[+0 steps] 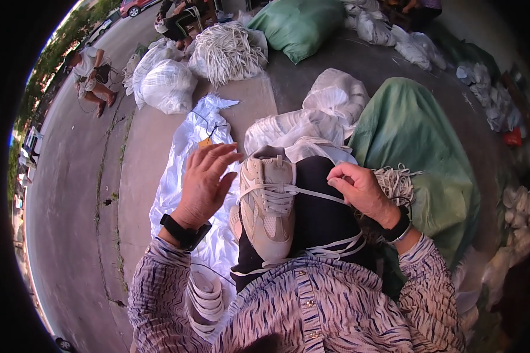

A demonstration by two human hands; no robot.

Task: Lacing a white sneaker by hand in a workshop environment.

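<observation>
A beige and white sneaker (269, 219) lies on the dark cloth (321, 217) over my lap, toe toward me. Grey-white laces criss-cross its tongue. One white shoelace (318, 194) stretches from the shoe's right side to my right hand (362, 191), whose thumb and forefinger are pinched on it. To the left of the shoe, my left hand (207, 179) is raised with fingers apart, holding nothing. Part of a second pale shoe (235, 222) shows beneath the sneaker's left edge. More loose laces (338, 248) lie across the dark cloth near my waist.
A white plastic sheet (176, 170) spreads at my left, with coiled white strips (205, 303) near my hip. Ahead are stuffed white bags (303, 129); at right stands a large green sack (418, 129) beside bundled laces (397, 182). A seated person (91, 76) is at far left.
</observation>
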